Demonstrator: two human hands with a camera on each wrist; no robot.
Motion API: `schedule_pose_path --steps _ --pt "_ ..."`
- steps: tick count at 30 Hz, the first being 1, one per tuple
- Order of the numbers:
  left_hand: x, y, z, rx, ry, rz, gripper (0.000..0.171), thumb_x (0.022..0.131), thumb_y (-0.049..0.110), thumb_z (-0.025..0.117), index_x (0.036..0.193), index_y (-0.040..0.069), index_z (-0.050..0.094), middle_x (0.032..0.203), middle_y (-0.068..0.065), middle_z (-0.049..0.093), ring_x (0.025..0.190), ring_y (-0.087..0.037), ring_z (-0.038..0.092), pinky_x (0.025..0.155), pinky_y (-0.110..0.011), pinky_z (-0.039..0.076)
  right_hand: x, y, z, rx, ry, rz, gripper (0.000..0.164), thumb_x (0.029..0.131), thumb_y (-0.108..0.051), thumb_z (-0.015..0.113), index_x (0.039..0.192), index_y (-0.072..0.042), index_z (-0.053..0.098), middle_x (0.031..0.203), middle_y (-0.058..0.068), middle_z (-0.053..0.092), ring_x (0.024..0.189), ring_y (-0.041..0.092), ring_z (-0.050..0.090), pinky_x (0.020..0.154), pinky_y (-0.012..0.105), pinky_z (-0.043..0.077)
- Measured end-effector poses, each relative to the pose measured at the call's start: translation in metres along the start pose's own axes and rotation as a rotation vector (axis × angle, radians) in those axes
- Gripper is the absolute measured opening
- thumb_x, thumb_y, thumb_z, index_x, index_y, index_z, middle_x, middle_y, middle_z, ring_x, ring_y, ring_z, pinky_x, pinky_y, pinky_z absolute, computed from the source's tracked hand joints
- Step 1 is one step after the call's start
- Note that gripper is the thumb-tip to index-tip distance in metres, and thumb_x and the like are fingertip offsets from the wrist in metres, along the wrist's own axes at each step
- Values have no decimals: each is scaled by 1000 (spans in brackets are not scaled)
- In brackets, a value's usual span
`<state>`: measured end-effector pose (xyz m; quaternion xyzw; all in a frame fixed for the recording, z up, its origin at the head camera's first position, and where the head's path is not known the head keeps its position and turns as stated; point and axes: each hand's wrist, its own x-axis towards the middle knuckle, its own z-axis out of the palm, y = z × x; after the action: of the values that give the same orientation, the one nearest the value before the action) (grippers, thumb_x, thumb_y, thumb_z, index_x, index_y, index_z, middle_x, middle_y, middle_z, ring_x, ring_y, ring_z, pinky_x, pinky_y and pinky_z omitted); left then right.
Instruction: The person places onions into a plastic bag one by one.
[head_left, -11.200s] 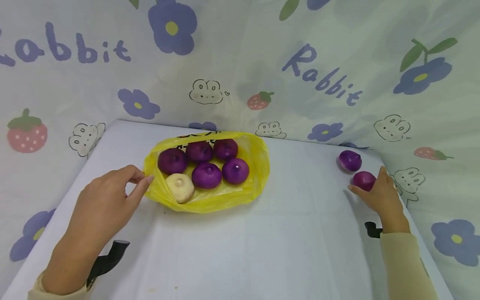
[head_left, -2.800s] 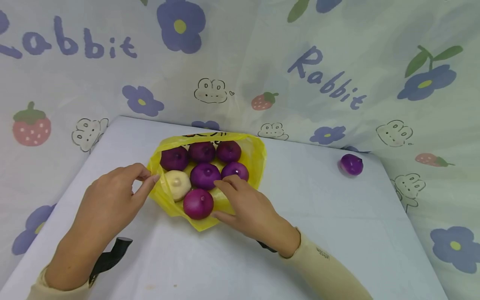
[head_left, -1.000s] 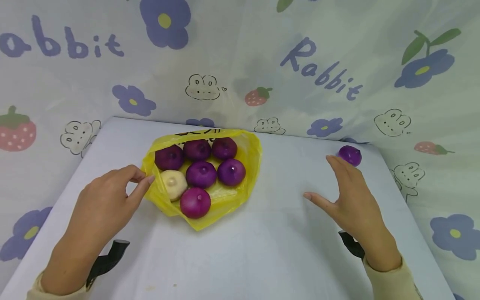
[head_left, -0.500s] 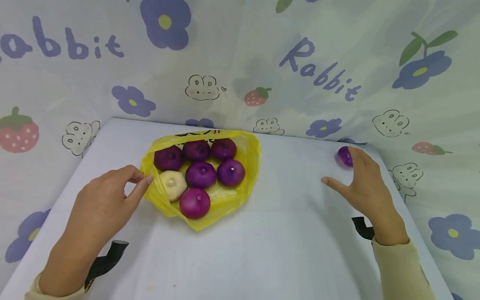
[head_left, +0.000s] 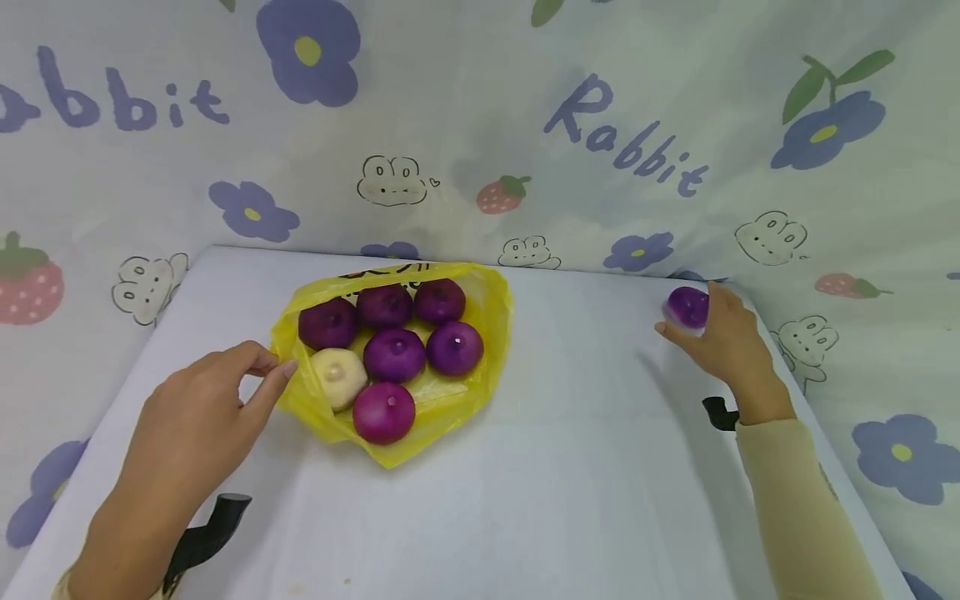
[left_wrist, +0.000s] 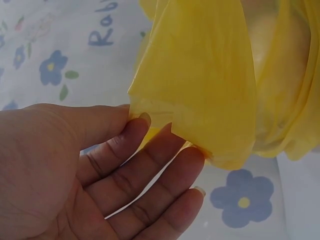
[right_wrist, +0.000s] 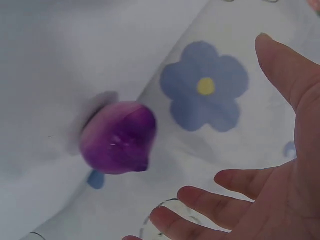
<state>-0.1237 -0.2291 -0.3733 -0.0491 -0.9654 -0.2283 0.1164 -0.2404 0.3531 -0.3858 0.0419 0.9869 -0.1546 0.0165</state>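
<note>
My left hand (head_left: 195, 425) pinches the left rim of an open yellow plastic bag (head_left: 497, 325) between thumb and fingers; the left wrist view shows the thin bag edge (left_wrist: 195, 85) in that pinch. Inside the bag lie several purple onions (head_left: 393, 356) and one cream-coloured bulb (head_left: 339, 379). At the far right a single purple onion (head_left: 686, 307) lies on the table. Beside it is my right hand (head_left: 738, 350), thumb and fingers spread. In the right wrist view a gap shows between those fingers and the onion (right_wrist: 120, 140).
A white cloth covers the table (head_left: 525, 500). Behind it hangs a printed curtain (head_left: 450, 100) with flowers, rabbits and strawberries, meeting the table's back edge just past the lone onion. Black curved pieces (head_left: 206, 533) sit at both wrists.
One of two onions at the right is now at the front of the bag. My right hand has gone from the bag back to the lone onion. The left hand keeps its pinch.
</note>
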Motion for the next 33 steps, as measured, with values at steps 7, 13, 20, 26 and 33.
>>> schedule_pose_path --steps 7,13,20,26,33 --pt "1 -1 0 -3 -11 -8 17 99 27 74 103 11 72 100 -16 75 63 -20 56 60 -45 45 22 19 5 6 -59 106 129 92 -72 63 160 9 -10 158 48 11 136 72 22 104 81 27" --pt "0 -2 1 -1 4 1 15 98 24 76 101 10 71 98 -16 75 63 -21 56 60 -46 46 43 27 7 72 -97 180 123 95 -71 57 158 14 -6 156 48 15 138 66 26 111 75 25" --pt "1 -3 2 -5 1 -3 13 98 22 76 100 10 71 98 -16 75 64 -22 56 60 -43 45 59 41 12 92 -131 246 117 98 -69 52 155 20 2 151 49 24 135 63 31 112 72 28" --pt "2 -3 1 -2 4 0 12 97 21 75 100 10 71 96 -16 75 63 -21 55 58 -41 44 66 48 14 121 -173 312 124 96 -74 53 156 17 -6 154 49 17 139 66 26 113 72 26" --pt "3 -4 1 2 3 -6 12 97 21 75 100 10 71 96 -15 75 63 -21 54 58 -41 43 67 50 17 97 -188 300 121 97 -72 53 152 25 6 150 50 24 137 64 32 113 70 29"
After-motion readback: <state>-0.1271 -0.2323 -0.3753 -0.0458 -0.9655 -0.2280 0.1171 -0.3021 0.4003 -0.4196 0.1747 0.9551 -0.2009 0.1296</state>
